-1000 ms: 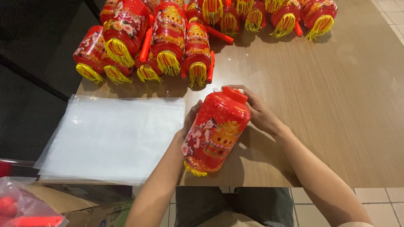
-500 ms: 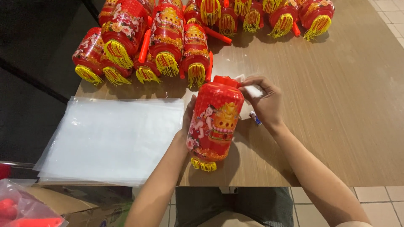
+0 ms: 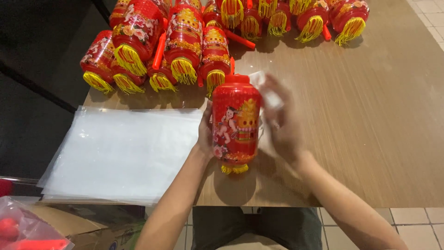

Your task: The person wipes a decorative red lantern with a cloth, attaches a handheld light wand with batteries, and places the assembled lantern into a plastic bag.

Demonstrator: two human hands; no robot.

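Note:
My left hand (image 3: 205, 133) grips a red cylinder lantern (image 3: 236, 124) from its left side and holds it upright above the wooden table (image 3: 370, 115). The lantern has a gold pattern, a printed child figure and a yellow tassel at the bottom. My right hand (image 3: 283, 121) is blurred, just right of the lantern, with fingers around a small crumpled white piece (image 3: 270, 98). Whether it touches the lantern I cannot tell.
Several more red lanterns with yellow tassels (image 3: 182, 44) lie in a row along the table's far side. A stack of clear plastic bags (image 3: 120, 153) covers the left part of the table. A cardboard box (image 3: 69, 227) with red items sits below at lower left.
The lantern has been turned from tilted to upright and lifted a little. My right hand has come off its top and now moves beside it with the white piece.

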